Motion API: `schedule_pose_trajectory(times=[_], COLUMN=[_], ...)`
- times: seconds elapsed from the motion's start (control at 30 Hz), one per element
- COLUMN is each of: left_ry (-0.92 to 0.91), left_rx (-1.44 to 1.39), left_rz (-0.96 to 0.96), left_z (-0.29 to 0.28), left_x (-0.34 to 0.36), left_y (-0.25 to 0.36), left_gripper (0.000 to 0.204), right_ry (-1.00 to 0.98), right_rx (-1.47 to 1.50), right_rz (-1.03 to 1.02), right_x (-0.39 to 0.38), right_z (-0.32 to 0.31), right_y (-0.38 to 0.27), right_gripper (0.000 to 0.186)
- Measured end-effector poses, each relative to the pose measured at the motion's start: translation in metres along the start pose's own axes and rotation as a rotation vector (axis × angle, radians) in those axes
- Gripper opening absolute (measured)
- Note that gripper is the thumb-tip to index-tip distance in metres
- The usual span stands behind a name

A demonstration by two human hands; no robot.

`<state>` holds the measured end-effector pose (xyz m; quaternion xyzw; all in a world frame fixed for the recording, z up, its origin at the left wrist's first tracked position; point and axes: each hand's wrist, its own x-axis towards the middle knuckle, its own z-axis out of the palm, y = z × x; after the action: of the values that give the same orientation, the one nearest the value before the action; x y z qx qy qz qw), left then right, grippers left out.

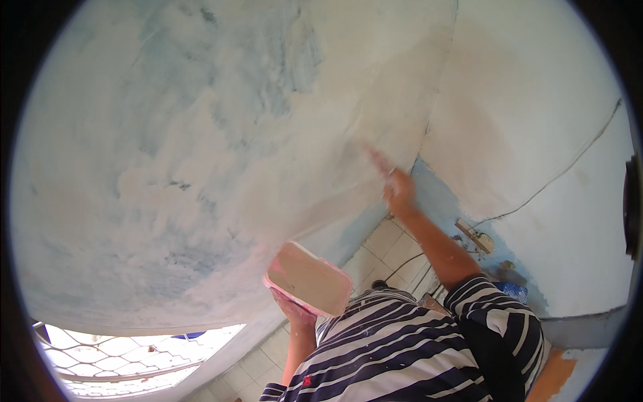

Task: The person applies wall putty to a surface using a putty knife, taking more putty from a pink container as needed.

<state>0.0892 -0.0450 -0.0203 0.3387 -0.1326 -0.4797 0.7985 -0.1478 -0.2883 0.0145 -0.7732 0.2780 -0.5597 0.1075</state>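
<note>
My left hand [293,309] holds up a rounded rectangular tub [309,278] from below, in front of my chest. Pink shows along its rim and sides, and a pale beige coating or paste covers the inside. My right hand [400,194] is raised at the wall [221,134], close to the corner. Its fingers look closed round a slim pinkish thing [378,159], smeared by motion, whose kind I cannot make out. Whitish patches spread unevenly over blue on this wall.
On the right-hand wall [522,120] a thin cable [559,175] runs down to a socket board [474,236]. Pale tiles [385,241] and dark cords lie below. A grilled window opening [127,358] is at lower left. A blue container [512,291] stands beside my right arm.
</note>
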Motion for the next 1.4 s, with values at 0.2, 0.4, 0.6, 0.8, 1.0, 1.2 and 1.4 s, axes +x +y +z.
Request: schedule_pose_trajectory(times=[0.2,0.4,0.6,0.8,1.0,1.2,1.4], left_ry=[-0.084,-0.04,0.007,0.081,0.088,0.029,0.103], left_rx=[0.012,-0.091,-0.069,-0.074,0.06,-0.008,-0.134], left_rz=[0.045,0.052,0.092,0.141,0.224,0.194,0.121], left_z=[0.05,0.09,0.106,0.131,0.137,0.142,0.147], left_x=[-0.004,-0.001,-0.013,-0.024,-0.018,-0.01,-0.006], left_y=[-0.024,-0.049,-0.082,-0.109,-0.11,-0.105,-0.094], left_gripper=[0.061,0.064,0.063,0.059,0.055,0.053,0.052], right_ry=[0.119,-0.142,0.33,-0.134,0.191,0.052,0.033], right_rx=[-0.236,-0.186,0.077,-0.036,0.183,-0.247,0.413], right_rz=[0.209,0.001,0.108,-0.031,0.132,-0.112,0.1], right_x=[0.092,-0.006,0.106,-0.007,0.082,0.064,0.04], right_z=[-0.052,-0.02,-0.091,-0.024,-0.106,-0.059,-0.076], right_y=[0.011,0.033,0.018,0.03,0.02,0.049,0.009], right_gripper=[0.066,0.066,0.065,0.068,0.064,0.061,0.059])
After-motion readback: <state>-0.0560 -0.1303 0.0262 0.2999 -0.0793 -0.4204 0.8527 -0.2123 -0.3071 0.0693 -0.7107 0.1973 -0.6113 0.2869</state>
